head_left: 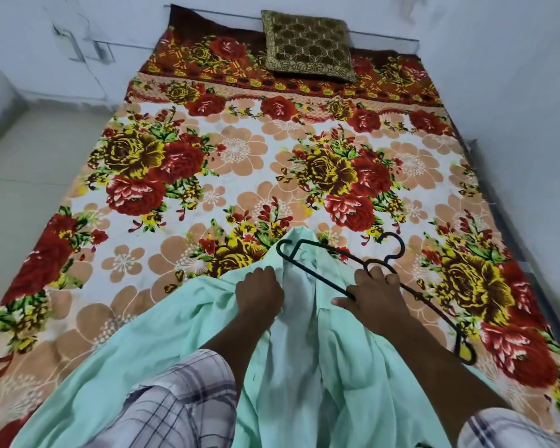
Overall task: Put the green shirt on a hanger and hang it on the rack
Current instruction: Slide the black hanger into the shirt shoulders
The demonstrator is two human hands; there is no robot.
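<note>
While I watch through the head camera, the green shirt point(304, 367) lies spread across the near edge of the bed point(240, 156), around its middle, with its top end pointing toward the far edge and its lower part trailing back toward the person's plaid sleeves point(188, 399). My feed shows the left hand point(259, 294) with its fingers curled down into a bunched fold of the shirt near its top, gripping the cloth. Just beside it, the right hand point(369, 292) has its fingers wrapped over the black wire hanger point(316, 275) below the hook, thumb stretched out toward the shirt. One end of the hanger lies over the shirt's top; whether it sits inside the garment or merely on it, I cannot tell from this angle. Its other end slants toward the right edge of the bed above the flowered blanket point(353, 176). A brown and gold cushion point(307, 46) rests at the far edge, against the wall point(498, 76).
</note>
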